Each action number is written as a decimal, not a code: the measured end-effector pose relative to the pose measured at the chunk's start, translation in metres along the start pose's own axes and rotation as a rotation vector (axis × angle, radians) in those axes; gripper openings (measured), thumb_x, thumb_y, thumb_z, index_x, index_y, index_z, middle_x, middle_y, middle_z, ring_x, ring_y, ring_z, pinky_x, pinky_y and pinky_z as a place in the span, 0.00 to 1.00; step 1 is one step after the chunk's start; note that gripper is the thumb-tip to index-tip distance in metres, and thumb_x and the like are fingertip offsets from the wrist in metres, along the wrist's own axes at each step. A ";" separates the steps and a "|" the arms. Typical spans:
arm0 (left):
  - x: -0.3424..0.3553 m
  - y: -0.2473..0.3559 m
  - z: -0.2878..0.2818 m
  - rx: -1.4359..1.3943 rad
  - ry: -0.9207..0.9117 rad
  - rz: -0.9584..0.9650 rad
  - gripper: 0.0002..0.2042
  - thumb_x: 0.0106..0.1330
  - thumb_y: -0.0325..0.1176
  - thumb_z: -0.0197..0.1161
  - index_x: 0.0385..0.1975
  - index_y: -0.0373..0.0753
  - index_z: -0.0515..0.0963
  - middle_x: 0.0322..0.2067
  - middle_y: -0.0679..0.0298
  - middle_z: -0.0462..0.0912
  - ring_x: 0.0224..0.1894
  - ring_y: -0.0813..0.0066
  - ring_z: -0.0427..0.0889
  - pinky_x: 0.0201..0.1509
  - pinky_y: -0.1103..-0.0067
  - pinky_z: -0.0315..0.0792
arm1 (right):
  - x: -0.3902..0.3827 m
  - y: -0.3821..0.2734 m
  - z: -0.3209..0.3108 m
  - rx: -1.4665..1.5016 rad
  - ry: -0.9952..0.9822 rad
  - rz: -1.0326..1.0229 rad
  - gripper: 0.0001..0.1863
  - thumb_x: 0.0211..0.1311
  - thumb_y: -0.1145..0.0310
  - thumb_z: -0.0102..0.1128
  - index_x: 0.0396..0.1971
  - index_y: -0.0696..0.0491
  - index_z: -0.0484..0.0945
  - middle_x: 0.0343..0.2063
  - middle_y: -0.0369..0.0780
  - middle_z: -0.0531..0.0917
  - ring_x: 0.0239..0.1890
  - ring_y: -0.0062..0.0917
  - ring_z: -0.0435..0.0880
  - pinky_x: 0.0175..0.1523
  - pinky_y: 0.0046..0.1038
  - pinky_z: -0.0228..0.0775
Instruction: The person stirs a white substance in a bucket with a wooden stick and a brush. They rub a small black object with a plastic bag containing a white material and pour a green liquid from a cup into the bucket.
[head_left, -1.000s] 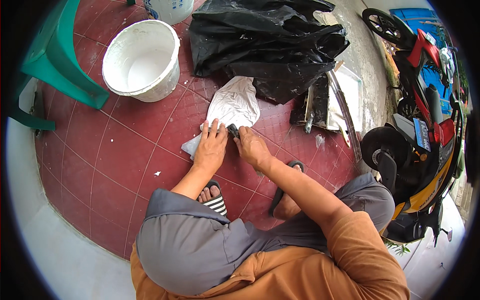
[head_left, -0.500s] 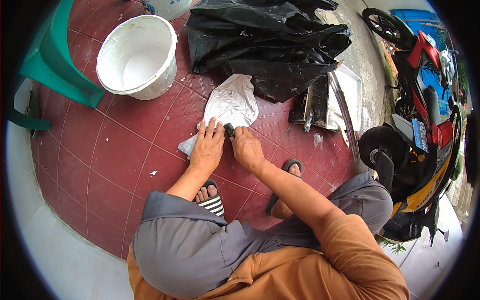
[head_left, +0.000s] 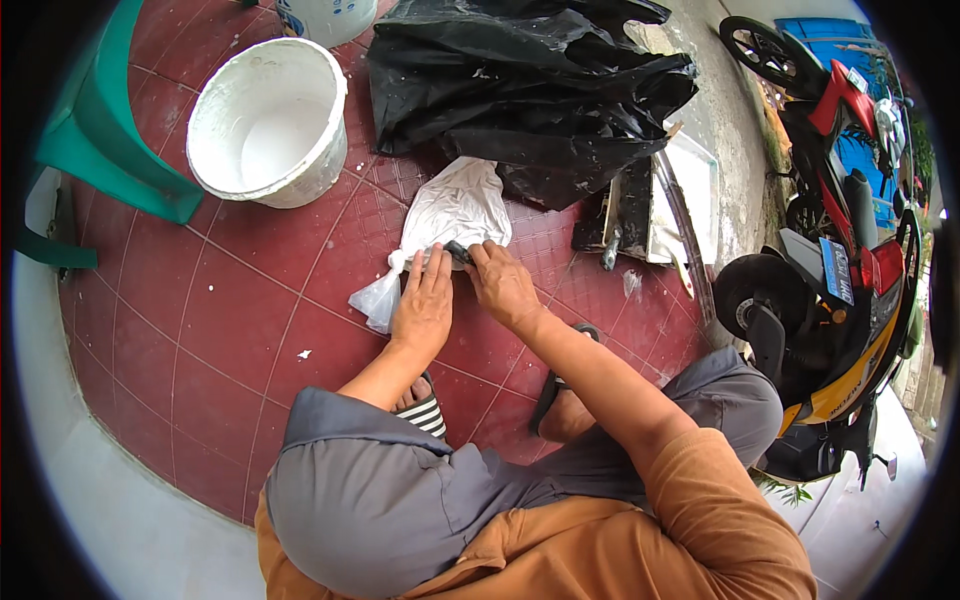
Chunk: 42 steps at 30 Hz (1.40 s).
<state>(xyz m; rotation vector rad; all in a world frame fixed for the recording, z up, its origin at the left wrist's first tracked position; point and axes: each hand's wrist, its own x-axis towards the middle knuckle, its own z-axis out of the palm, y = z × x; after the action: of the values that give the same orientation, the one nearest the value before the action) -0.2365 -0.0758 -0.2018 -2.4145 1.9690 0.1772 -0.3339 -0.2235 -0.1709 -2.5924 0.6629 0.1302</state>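
Observation:
A creased white bag (head_left: 462,200) lies on the red floor, with a knotted, translucent plastic end (head_left: 377,302) spread out at its lower left. My left hand (head_left: 424,305) lies over the bag's near edge, fingers stretched out and pointing away from me. Close beside it, my right hand (head_left: 503,287) has its fingers bent round a short black object (head_left: 459,252) that looks like a handle. The rest of that object is hidden by my hands, so its kind does not show.
A white-smeared bucket (head_left: 268,125) stands at the left, near a green plastic chair (head_left: 120,130). Crumpled black plastic sheeting (head_left: 530,85) lies beyond the bag. A white tray (head_left: 685,200) with tools is to its right. Motorcycles (head_left: 830,270) stand at far right.
Both hands have shifted slightly, and more of the bag's knotted end shows beside my left hand. The black object has tilted a little. The whole view has moved slightly.

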 end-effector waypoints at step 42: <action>0.014 -0.006 -0.007 -0.263 0.035 0.109 0.32 0.62 0.41 0.59 0.66 0.29 0.68 0.69 0.55 0.65 0.76 0.57 0.53 0.81 0.61 0.43 | 0.053 0.060 -0.024 -0.245 0.100 -0.127 0.12 0.63 0.66 0.62 0.43 0.53 0.75 0.39 0.42 0.81 0.44 0.43 0.81 0.45 0.41 0.78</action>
<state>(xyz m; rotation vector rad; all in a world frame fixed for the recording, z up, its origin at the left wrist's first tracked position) -0.2277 -0.0893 -0.1961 -2.4740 2.2213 0.4248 -0.3158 -0.3039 -0.1846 -2.8849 0.5440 0.0435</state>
